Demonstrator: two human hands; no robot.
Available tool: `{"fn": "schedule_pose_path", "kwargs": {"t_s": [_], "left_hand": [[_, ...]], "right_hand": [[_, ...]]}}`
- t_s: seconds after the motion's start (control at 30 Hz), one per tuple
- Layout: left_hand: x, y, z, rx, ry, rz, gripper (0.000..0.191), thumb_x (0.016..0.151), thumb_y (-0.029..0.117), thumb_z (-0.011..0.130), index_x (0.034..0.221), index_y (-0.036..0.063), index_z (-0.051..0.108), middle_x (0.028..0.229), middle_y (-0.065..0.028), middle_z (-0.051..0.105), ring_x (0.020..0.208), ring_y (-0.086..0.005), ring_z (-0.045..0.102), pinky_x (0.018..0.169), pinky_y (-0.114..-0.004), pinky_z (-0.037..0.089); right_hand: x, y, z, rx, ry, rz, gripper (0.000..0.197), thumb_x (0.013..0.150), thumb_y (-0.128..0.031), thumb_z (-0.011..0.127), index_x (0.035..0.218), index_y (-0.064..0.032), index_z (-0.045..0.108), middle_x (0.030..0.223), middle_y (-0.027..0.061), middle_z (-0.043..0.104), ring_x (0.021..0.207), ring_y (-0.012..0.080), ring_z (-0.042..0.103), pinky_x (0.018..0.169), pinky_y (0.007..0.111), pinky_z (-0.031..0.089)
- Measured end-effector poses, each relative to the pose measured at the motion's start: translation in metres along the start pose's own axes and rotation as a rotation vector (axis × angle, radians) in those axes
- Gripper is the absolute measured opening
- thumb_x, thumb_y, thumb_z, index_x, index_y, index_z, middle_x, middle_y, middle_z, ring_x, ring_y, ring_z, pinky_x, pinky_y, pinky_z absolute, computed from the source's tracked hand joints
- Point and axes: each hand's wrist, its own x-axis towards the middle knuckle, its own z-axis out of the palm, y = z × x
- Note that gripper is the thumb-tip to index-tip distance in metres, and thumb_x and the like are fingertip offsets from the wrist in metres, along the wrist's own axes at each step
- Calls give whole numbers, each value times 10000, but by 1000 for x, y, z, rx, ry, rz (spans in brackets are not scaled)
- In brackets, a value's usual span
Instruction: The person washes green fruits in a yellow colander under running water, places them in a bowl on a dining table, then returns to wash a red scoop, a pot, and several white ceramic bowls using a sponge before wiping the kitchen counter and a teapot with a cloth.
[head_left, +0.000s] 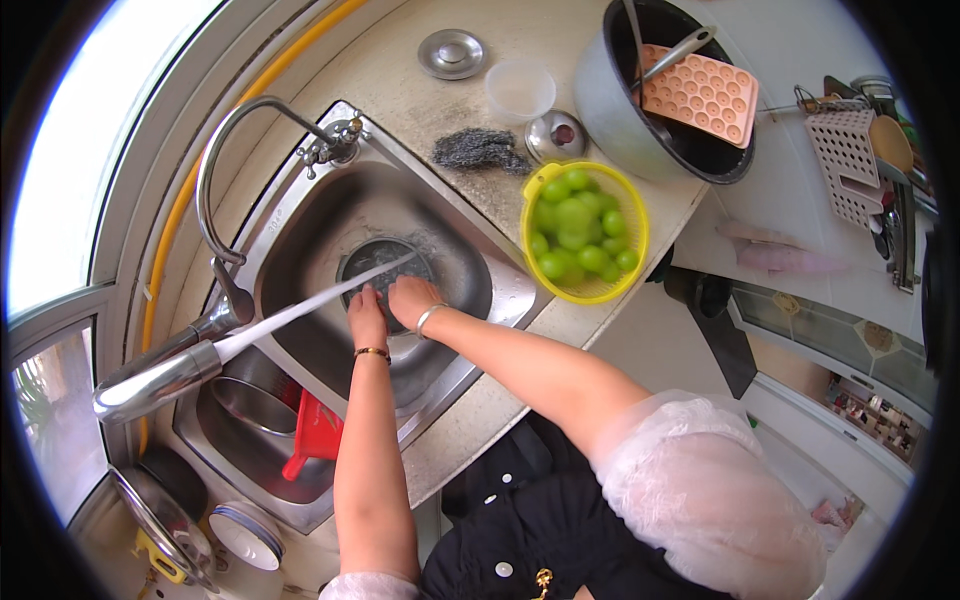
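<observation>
Both hands reach down into the right-hand basin of a steel sink (465, 217), over a round dark metal vessel (422, 262) at its bottom. My left hand (367, 319), with a beaded bracelet at the wrist, is at the vessel's near side. Close beside it on the right is my right hand (415, 300), wearing a silver bangle. Fingers on both are bent, and their tips are partly hidden, so whether they grip the vessel cannot be told. From the pull-out faucet head (161, 381), a water stream (300, 310) runs across into the vessel.
On the counter (390, 64) stand a yellow basket (641, 225) of green round fruit, steel wool (480, 150), a plastic bowl (520, 90), lids (452, 52) and a large pot (607, 112). A second basin holds a steel pot (255, 405) and a red plastic item (316, 431).
</observation>
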Motion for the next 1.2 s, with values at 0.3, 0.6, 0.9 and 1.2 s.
{"fn": "schedule_pose_path", "kwargs": {"t_s": [0.3, 0.6, 0.9, 1.2], "left_hand": [[-123, 97, 26, -531, -366, 155, 106, 889, 190, 525, 937, 98, 500, 615, 44, 439, 439, -29, 332, 382, -177, 231], [-165, 138, 103, -243, -650, 374, 361, 958, 351, 342, 847, 59, 524, 618, 3, 457, 441, -40, 306, 402, -186, 236], [-163, 138, 115, -118, -654, 441, 299, 892, 117, 517, 1165, 1, 480, 1035, -87, 577, 792, -96, 557, 635, -206, 439], [-168, 141, 98, -722, -907, -68, 383, 943, 181, 383, 1267, -23, 390, 1150, -168, 529, 922, -164, 567, 776, -254, 476]], "right_hand": [[-124, -25, -194, 490, 344, -468, 127, 764, -59, 581, 889, -39, 577, 873, 110, 574, 740, 225, 568, 648, 313, 462], [-119, 66, -283, -48, 631, -460, 229, 795, -84, 579, 1015, -20, 568, 1004, 156, 578, 904, 319, 566, 803, 351, 458], [-144, 92, -284, -5, 700, -480, 209, 765, -3, 581, 970, -36, 595, 1045, 110, 575, 935, 275, 569, 788, 339, 476], [-161, 72, -282, -340, 508, -336, 203, 650, -132, 709, 799, -67, 588, 834, 77, 512, 815, 259, 551, 668, 359, 471]]}}
